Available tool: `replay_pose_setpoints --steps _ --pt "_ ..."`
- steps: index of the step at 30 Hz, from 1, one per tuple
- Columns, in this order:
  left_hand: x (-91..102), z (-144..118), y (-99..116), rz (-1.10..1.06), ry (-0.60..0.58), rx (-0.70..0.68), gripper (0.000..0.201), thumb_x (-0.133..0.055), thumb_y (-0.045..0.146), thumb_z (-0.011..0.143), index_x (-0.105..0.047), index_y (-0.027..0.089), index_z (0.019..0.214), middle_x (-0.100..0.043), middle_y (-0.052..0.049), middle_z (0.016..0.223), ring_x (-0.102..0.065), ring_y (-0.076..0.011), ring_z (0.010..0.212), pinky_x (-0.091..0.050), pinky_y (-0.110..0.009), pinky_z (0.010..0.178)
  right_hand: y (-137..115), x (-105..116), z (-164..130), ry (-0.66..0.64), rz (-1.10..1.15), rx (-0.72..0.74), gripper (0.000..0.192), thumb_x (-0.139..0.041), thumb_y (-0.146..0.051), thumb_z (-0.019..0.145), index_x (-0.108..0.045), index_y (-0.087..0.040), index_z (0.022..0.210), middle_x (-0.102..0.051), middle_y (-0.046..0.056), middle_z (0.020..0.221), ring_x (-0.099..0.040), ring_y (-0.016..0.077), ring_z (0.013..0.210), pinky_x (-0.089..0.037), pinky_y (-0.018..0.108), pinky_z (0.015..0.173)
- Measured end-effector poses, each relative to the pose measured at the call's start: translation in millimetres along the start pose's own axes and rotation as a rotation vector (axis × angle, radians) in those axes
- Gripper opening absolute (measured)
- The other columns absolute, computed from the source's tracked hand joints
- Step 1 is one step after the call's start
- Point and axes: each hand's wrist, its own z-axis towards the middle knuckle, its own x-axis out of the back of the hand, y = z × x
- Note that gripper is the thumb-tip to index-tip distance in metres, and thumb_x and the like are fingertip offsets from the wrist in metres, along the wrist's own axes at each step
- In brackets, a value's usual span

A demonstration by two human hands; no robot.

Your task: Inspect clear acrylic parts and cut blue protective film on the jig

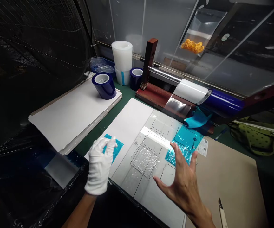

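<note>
My left hand (99, 166), in a white glove, is at the left of the work sheet with its fingers curled. A small piece of blue film (118, 148) shows between and behind its thumb and fingers. My bare right hand (183, 180) hovers with fingers spread, holding nothing. Beneath it lies a clear plate (127, 172) with dark rounded outlines, on white sheets (129, 122). A wrinkled clear film piece (146, 161) sits on the plate between my hands. Beyond my right fingertips lie shiny blue film pieces (186, 138), partly hidden by that hand.
A wooden stand (151, 60) carries a white roll (191, 91) and a blue roll (225, 102). Left are stacked white boards (77, 110) with a blue tape roll (105, 87). A cutter knife (222, 212) lies on brown board (237, 177). Clear film rolls (122, 57) stand behind.
</note>
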Motion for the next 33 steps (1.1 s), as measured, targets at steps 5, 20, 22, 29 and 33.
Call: replay_pose_setpoints --steps 5,20,22,29,33 --pt "11.5 -17 -37 -0.083 -0.082 0.232 0.041 -0.051 0.048 0.084 -0.04 0.021 0.056 -0.042 0.004 0.059 -0.043 -0.0107 0.058 -0.038 -0.023 0.06 50 -52 1 -0.007 -0.126 -0.037 0.093 -0.051 -0.045 0.083 0.003 -0.004 0.146 -0.034 0.024 0.144 -0.031 0.0346 0.134 0.001 0.069 0.105" --pt "4.6 -121 -116 -0.009 -0.395 0.563 0.056 -0.057 0.066 0.069 -0.031 0.022 0.047 -0.036 0.004 0.054 -0.039 -0.0125 0.055 -0.037 -0.024 0.057 103 -108 -4 -0.182 -0.207 -0.018 0.086 -0.045 -0.04 0.084 0.002 -0.003 0.146 -0.029 0.023 0.147 -0.023 0.0312 0.138 0.008 0.065 0.106" --pt "4.5 -118 -112 -0.011 -0.403 0.558 0.056 -0.056 0.066 0.07 -0.032 0.021 0.047 -0.037 0.004 0.054 -0.039 -0.0126 0.056 -0.038 -0.024 0.058 103 -109 -4 -0.187 -0.203 -0.018 0.086 -0.046 -0.039 0.084 0.001 -0.003 0.146 -0.029 0.023 0.147 -0.024 0.0313 0.138 0.008 0.065 0.106" --pt "2.3 -113 -110 0.005 -0.444 0.538 0.057 -0.052 0.07 0.07 -0.034 0.021 0.047 -0.038 0.003 0.054 -0.04 -0.0133 0.056 -0.038 -0.025 0.058 105 -115 -2 -0.197 -0.18 0.003 0.086 -0.045 -0.039 0.085 0.003 -0.004 0.146 -0.03 0.024 0.146 -0.024 0.0315 0.138 0.008 0.066 0.105" --pt "0.6 -114 -108 0.004 -0.45 0.556 0.056 -0.053 0.07 0.069 -0.036 0.021 0.048 -0.039 0.004 0.056 -0.039 -0.0131 0.057 -0.038 -0.025 0.058 105 -117 -1 -0.226 -0.136 -0.003 0.088 -0.045 -0.043 0.085 0.006 -0.006 0.146 -0.026 0.023 0.148 -0.02 0.0319 0.139 0.009 0.067 0.104"
